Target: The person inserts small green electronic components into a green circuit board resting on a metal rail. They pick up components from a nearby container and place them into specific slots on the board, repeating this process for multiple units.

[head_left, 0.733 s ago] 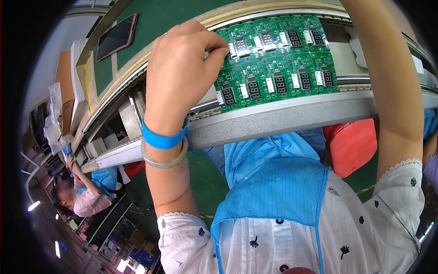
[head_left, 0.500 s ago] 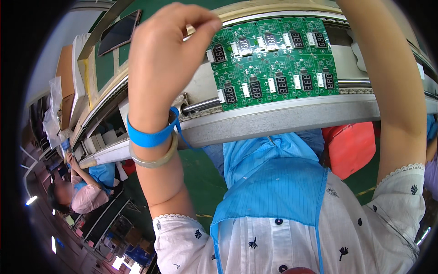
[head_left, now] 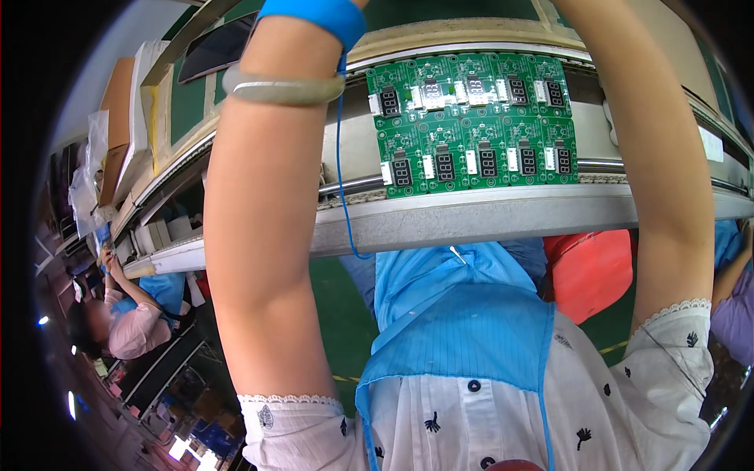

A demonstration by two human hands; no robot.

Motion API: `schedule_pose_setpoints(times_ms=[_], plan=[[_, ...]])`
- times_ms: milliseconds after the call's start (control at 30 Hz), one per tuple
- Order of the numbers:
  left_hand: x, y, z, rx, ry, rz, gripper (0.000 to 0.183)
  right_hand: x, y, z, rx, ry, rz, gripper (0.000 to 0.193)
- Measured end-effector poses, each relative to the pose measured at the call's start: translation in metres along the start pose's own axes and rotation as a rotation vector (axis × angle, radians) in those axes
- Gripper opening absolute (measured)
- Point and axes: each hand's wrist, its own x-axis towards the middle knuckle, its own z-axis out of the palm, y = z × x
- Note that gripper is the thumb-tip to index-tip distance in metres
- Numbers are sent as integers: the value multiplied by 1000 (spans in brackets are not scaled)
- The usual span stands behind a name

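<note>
Both of my arms stretch forward past the top of the picture, so my left hand and my right hand are out of sight. A blue wrist strap [head_left: 320, 17] circles my left wrist, its thin cord hanging down beside the forearm. Below it sits a pale bangle [head_left: 287, 89]. Between my forearms lies a green circuit board panel [head_left: 471, 125], made up of two rows of small boards with black digit displays and white connectors. It rests across the conveyor rails [head_left: 503, 210], and neither arm visibly touches it.
A dark phone or tablet [head_left: 220, 49] lies at the far left on the green surface. A red stool or chair seat [head_left: 591, 271] is below the rail on the right. Another person [head_left: 141, 326] works at the left; part of someone in purple [head_left: 734, 314] shows at the right.
My left hand has moved forward, out of the picture, leaving only the wrist and forearm. The board panel sits slightly lower in view. My right hand stays out of sight.
</note>
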Motion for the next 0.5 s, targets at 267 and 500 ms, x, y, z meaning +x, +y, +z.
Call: schedule_pose_setpoints(times_ms=[267,500], plan=[[7,14,8,26,-60,-55,11,-14,21,-7,394,206,21,18],[6,17,4,-58,-15,-105,13,-68,5,-56,825,53,333,22]])
